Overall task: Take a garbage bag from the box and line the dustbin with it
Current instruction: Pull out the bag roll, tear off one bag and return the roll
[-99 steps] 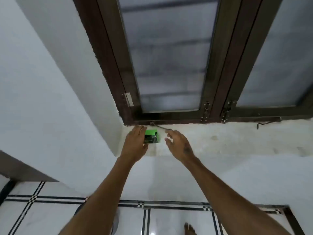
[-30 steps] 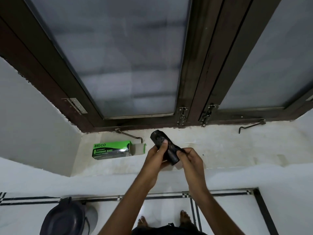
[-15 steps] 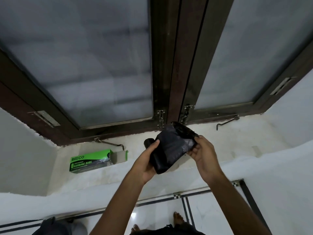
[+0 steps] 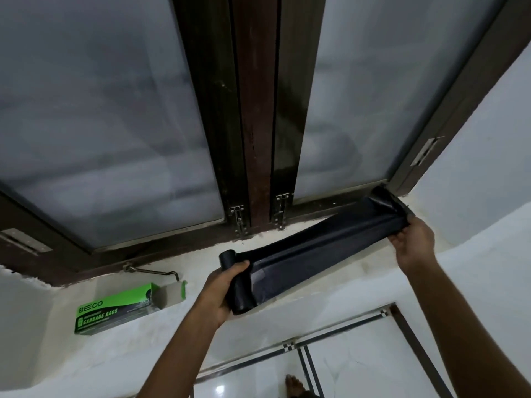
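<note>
At frame centre, the left hand (image 4: pixel 221 291) grips the black plastic garbage-bag roll (image 4: pixel 237 285); the right hand (image 4: pixel 413 239) pinches the unrolled bag end (image 4: pixel 393 214). Keep tension even; tear at the perforation.

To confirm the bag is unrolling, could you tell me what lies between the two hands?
In the head view, an unrolled black bag strip spans from the left hand gripping the roll to the right hand.

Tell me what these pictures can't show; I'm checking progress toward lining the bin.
Head view only:
- Dustbin: out of frame, so unlined or lined is unknown.
- Tear line on the bag: too dark to find.
- Roll: partly hidden by the left hand.
- Bag's end: bunched in the right hand.
- Box: small print unreadable.
</note>
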Motion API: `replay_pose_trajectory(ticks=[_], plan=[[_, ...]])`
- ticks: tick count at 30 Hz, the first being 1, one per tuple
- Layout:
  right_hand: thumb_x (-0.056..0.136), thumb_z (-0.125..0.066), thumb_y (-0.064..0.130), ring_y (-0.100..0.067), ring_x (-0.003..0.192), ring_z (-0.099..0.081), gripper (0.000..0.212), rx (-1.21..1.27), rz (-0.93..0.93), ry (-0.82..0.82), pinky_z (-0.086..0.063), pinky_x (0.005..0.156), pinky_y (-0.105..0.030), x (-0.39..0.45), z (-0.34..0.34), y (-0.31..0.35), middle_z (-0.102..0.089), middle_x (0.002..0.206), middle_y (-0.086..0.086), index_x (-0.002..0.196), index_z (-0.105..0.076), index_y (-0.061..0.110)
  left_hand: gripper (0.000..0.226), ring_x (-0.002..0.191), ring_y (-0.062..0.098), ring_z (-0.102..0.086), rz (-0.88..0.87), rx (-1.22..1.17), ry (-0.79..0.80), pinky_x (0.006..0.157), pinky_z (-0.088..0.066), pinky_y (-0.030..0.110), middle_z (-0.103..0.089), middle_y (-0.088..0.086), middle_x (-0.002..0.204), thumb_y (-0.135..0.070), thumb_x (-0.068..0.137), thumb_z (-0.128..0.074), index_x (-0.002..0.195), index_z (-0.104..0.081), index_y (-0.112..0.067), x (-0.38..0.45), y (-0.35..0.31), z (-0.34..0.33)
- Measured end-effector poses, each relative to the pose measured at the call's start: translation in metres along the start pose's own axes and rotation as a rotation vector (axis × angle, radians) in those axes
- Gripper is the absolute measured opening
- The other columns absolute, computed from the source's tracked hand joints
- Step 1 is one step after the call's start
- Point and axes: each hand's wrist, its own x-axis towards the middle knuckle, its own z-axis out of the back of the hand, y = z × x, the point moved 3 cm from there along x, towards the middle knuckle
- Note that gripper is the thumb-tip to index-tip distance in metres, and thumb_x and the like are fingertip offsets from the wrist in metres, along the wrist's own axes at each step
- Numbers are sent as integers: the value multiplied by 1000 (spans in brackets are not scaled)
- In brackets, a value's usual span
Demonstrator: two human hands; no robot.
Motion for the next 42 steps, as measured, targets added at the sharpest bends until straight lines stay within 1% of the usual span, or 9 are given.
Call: replay_pose_trajectory(ticks=[5, 7, 10, 13, 20, 24, 35, 39, 42], plan=[[94, -56, 11, -25, 130, -46, 45, -700, 704, -155, -35, 113, -32, -39, -10, 1, -51, 140, -10, 139, -48, 8, 26, 87, 28, -70, -65, 34, 11, 65, -54, 32, -74, 15, 99, -14, 84, -75, 107, -66, -6, -7, 1, -19], [96, -56, 6, -16, 129, -48, 43, -753, 886, 152, -38, 112, -30, -80, -37, -15, -55, 138, -5, 139, -51, 9, 23, 85, 25, -70, -90, 68, 38, 63, -55, 30, -74, 11, 97, -13, 84, -75, 105, -66, -8, -10, 2, -30], [100, -56, 20, -3, 126, -52, 38, -903, 760, 836, -41, 107, -25, -114, -77, -56, -61, 132, 7, 138, -55, 23, 24, 86, 25, -71, -113, 144, 104, 66, -57, 30, -75, 11, 97, -14, 84, -75, 107, -67, -10, -13, 5, -44], [98, -60, 35, 0, 118, -57, 40, -976, 495, 1066, -43, 101, -18, -110, -94, -85, -67, 119, 10, 137, -54, 31, 28, 94, 26, -72, -140, 188, 183, 75, -58, 33, -76, 14, 104, -16, 85, -74, 112, -68, -8, -14, 6, -49], [80, -74, 49, -8, 71, -66, 26, -1059, 574, 961, -55, 69, -37, -69, -86, -72, -70, 71, 9, 67, -67, 27, 33, 104, 33, -69, -51, 68, 111, 81, -57, 38, -74, 16, 110, -16, 87, -70, 118, -67, -8, -3, 5, -28], [81, -79, 37, -8, 71, -66, 20, -1104, 634, 927, -53, 68, -32, -55, -75, -52, -71, 72, 9, 70, -70, 24, 39, 113, 30, -65, 2, 88, 156, 100, -51, 43, -73, 11, 117, -27, 84, -74, 119, -68, -12, 0, 12, -30], [83, -77, 36, -4, 75, -65, 18, -1176, 714, 759, -53, 73, -32, -27, -54, -5, -71, 77, 12, 71, -65, 33, 20, 89, 27, -72, -1, 127, 146, 80, -55, 36, -76, 12, 104, -26, 88, -71, 98, -73, -9, 2, 8, -36], [85, -74, 41, -16, 103, -63, 20, -1515, 882, 776, -51, 92, -37, -38, -60, -9, -70, 106, 6, 101, -70, 31, 32, 100, 31, -71, -66, 132, 103, 84, -58, 40, -77, 12, 104, -25, 87, -73, 114, -68, -9, 1, 6, -38], [88, -71, 41, -14, 122, -54, 42, -1400, 907, 891, -41, 101, -30, -72, -77, -18, -64, 127, 5, 126, -65, 26, 32, 103, 30, -70, -94, 129, 125, 87, -57, 41, -76, 10, 106, -24, 87, -73, 116, -67, -11, 0, 5, -37]])
